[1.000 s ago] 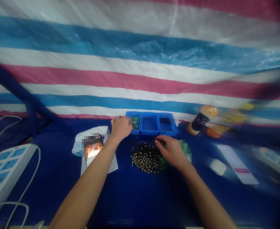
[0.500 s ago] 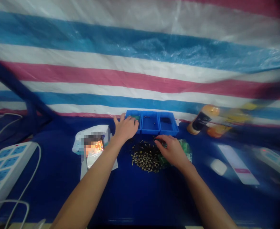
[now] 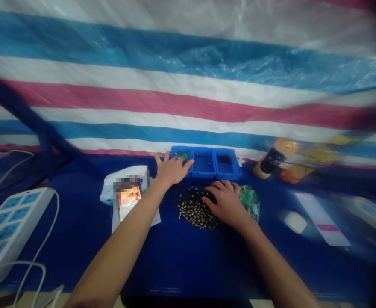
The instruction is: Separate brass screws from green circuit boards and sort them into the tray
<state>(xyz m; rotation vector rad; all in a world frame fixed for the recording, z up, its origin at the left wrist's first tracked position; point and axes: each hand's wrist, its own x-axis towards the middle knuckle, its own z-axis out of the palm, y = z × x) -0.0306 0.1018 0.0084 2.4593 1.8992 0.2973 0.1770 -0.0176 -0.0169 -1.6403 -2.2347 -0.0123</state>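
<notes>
My left hand (image 3: 172, 170) reaches over the front of the left blue bin (image 3: 179, 149), its fingers spread and nothing visible in them. Green pieces (image 3: 182, 156) show inside that bin, partly behind the fingers. My right hand (image 3: 227, 200) is palm down at the right side of a pile of small brass-coloured and dark screws (image 3: 197, 213), thumb and fingers apart. Beside it, on the right, lies a heap of green pieces (image 3: 250, 201), partly covered by the hand. The middle blue bin (image 3: 204, 167) holds a few small bits, the right blue bin (image 3: 228, 172) a dark patch of small parts.
Left of the pile lie a white packet (image 3: 111, 177) and a phone-like lit screen (image 3: 132, 194). A white power strip (image 3: 15, 226) with cables is at far left. On the right are an orange bottle (image 3: 276, 158), a white case (image 3: 295, 222) and a white slab (image 3: 322, 218).
My right hand's fingers have spread from a pinch-like pose and shifted slightly left. My left thumb has swung out to the right over the bin's front. The view has tilted slightly.
</notes>
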